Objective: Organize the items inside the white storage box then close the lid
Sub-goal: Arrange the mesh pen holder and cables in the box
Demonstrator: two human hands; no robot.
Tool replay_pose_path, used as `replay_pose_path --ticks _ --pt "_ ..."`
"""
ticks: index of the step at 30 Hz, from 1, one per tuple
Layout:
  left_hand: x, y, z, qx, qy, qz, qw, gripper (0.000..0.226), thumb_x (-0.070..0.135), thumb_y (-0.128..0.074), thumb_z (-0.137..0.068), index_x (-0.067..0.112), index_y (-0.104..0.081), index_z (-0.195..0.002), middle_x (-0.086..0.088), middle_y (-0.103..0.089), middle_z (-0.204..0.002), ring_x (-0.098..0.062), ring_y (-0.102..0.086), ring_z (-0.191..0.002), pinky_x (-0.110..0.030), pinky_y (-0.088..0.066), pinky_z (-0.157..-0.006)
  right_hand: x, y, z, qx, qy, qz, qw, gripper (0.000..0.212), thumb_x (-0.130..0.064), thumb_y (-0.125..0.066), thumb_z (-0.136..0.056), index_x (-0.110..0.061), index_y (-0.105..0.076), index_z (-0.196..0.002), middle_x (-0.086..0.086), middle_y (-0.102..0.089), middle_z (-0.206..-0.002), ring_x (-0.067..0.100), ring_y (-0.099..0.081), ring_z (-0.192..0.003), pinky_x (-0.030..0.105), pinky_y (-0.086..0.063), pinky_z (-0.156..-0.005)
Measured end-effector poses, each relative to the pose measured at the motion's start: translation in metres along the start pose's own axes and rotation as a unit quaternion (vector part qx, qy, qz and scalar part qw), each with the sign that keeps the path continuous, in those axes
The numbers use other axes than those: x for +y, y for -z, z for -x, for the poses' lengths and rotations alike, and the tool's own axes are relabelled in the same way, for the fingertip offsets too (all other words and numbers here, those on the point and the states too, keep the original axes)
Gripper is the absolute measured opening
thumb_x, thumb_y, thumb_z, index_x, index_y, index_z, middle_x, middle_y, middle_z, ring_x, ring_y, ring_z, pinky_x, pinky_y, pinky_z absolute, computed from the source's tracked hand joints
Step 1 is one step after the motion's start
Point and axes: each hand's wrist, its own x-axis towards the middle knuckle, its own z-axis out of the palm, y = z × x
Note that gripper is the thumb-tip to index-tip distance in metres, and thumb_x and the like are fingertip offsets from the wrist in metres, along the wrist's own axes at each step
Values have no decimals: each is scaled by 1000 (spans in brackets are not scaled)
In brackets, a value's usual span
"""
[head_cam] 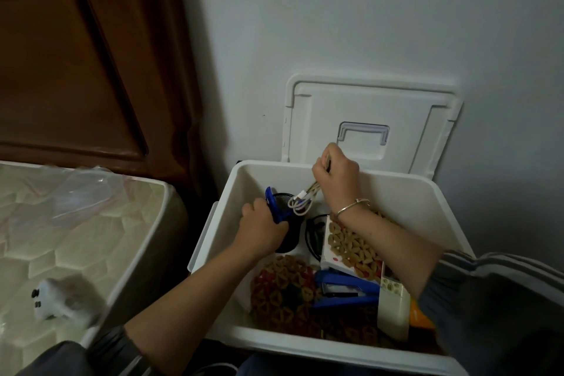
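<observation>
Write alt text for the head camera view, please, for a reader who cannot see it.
A person's right hand lowers a bundled white cable toward a black mesh cup, which the left hand holds inside an open white storage box. The lid leans against the wall; a blue stapler lies in the box.

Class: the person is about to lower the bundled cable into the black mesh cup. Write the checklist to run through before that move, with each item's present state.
1. Right hand grips the coiled white cable: ok.
2. Left hand steadies the black mesh cup: ok.
3. Cable hangs over the cup's mouth: ok.
4. Room inside the cup: cannot tell; a blue item sits at its rim.
5. Lid open, leaning against the wall: ok.
</observation>
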Motion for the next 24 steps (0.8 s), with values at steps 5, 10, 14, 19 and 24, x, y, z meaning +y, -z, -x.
replay_pose_path --ticks 5,10,14,19,24 --pt "3 -7 -15 -61 78 51 994 59 11 -61 -86 3 -33 -138 -17 -36 -141 -32 -45 -124 -43 -42 -105 0 -33 -4 -90 67 62 992 16 2 -49 -84 -7 -44 -72 13 -45 -54 30 -47 -49 34 -33 -44" --pt "-4 -13 -25 -75 63 78 992 50 -1 -54 -83 -1 -42 -132 -22 -44 -137 -33 -46 -125 -44 -43 -104 13 -44 1 -154 120 190 962 10 -12 -46 -90 -10 -48 -81 7 -48 -59 26 -46 -51 32 -32 -45" --pt "-8 -17 -30 -77 57 85 992 60 -9 -54 -80 2 -39 -137 -18 -45 -136 -30 -49 -122 -43 -44 -103 16 -52 12 -185 183 184 948 9 -5 -59 -85 -3 -54 -77 12 -53 -56 30 -49 -44 27 -27 -43" --pt "-11 -17 -34 -78 65 76 992 57 -5 -50 -84 5 -36 -138 -16 -40 -139 -29 -46 -123 -42 -43 -104 24 -63 16 -260 230 204 915 23 -26 -54 -94 -5 -52 -85 11 -59 -66 28 -54 -54 34 -40 -46" --pt "-11 -18 -34 -101 87 50 990 61 -3 -46 -89 8 -26 -146 -16 -29 -149 -30 -40 -130 -38 -38 -108 35 -59 21 -283 274 288 873 38 -42 -37 -99 -11 -58 -91 7 -62 -80 25 -53 -75 37 -38 -70"
